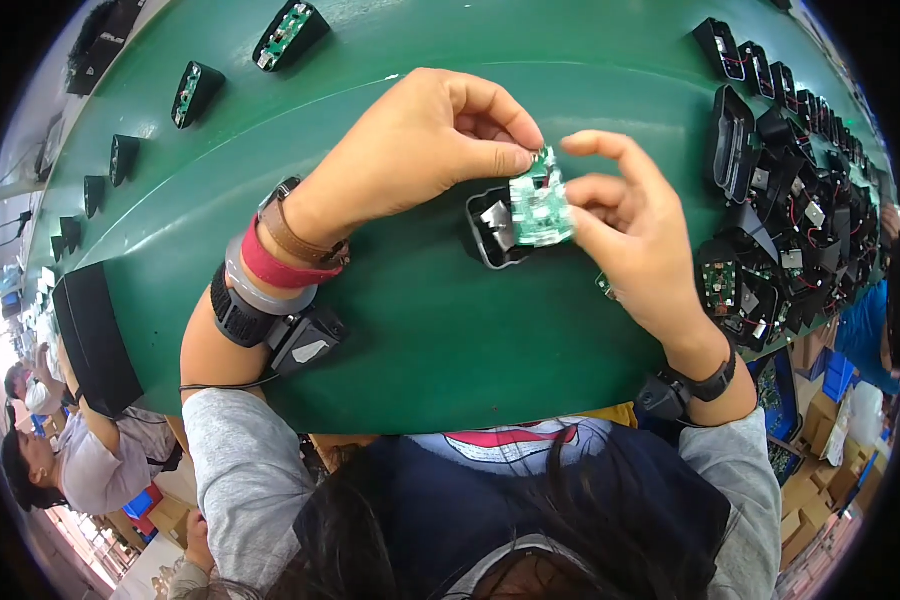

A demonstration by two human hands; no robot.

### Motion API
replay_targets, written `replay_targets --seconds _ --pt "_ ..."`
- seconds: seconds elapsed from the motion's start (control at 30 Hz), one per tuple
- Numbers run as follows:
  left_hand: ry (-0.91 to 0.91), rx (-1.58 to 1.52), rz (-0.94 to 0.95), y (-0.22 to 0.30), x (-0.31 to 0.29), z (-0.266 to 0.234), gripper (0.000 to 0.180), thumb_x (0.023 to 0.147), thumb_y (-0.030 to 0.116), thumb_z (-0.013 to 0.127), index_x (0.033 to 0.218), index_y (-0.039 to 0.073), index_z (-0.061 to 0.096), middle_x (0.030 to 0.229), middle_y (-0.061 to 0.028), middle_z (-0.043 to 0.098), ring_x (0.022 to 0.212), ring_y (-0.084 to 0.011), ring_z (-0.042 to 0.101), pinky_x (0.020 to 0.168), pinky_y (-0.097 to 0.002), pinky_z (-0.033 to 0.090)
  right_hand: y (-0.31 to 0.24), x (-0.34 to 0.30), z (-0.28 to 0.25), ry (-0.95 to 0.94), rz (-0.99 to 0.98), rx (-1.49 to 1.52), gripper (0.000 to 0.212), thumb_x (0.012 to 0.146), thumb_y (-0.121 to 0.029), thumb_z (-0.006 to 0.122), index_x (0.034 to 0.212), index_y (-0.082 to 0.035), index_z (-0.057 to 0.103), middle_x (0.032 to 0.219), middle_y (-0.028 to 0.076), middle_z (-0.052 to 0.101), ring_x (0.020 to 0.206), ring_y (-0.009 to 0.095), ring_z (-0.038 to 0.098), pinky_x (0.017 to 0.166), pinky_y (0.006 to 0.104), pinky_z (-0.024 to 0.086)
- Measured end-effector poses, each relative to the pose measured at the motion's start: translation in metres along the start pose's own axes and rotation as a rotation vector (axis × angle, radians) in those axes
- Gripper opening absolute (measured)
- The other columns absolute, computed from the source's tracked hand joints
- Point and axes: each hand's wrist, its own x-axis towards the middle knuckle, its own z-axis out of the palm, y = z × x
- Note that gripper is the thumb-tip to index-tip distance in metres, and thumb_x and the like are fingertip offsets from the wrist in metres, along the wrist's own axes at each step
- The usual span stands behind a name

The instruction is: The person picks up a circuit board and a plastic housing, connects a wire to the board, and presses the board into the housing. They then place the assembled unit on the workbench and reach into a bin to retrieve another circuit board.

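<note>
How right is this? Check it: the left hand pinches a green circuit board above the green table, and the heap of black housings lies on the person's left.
Not quite: the heap of black housings lies on the person's right, as the head view shows. The left hand does pinch a green circuit board above the green table.

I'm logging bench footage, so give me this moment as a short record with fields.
Left hand: pinches green circuit board near its top edge
Right hand: at the board's right side; contact unclear
Partly behind board: open black housing
Surface: green table
Right side: heaped black housings
Upper left: spaced-out black housings
</note>
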Motion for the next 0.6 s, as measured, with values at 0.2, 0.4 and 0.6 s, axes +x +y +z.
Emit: replay_targets --seconds 0.2,0.4,0.6 --pt "0.025 0.030 0.011 0.001 0.001 0.013 0.022 0.085 0.008 0.066 0.102 -0.004 0.063 0.093 -0.0085 0.068 0.084 -0.0112 0.064 0.077 -0.0233 0.053 0.000 -0.003 0.007 0.093 -0.137 -0.094 0.026 0.089 -0.002 0.062 0.114 0.001 0.057 0.089 0.001 0.060 0.077 0.005 0.050 0.066 0.0184 0.041" --pt "0.172 -0.122 -0.041 0.005 -0.011 0.030 0.042 0.086 0.007 0.068 0.123 -0.002 0.049 0.100 -0.0098 0.066 0.091 -0.0119 0.064 0.081 -0.0235 0.052 0.002 0.008 0.007 0.152 -0.234 -0.223 0.010 0.087 0.000 0.066 0.097 0.003 0.066 0.089 -0.003 0.055 0.074 0.003 0.044 0.067 0.0171 0.039" --pt "-0.086 -0.417 0.051 0.005 -0.021 0.037 0.067 0.079 0.004 0.074 0.136 -0.001 0.039 0.126 -0.0120 0.055 0.109 -0.0136 0.056 0.085 -0.0249 0.048 -0.002 0.005 0.008 0.182 -0.286 -0.054 0.013 0.089 -0.002 0.064 0.100 0.005 0.063 0.091 0.003 0.061 0.082 0.007 0.055 0.075 0.0194 0.045"
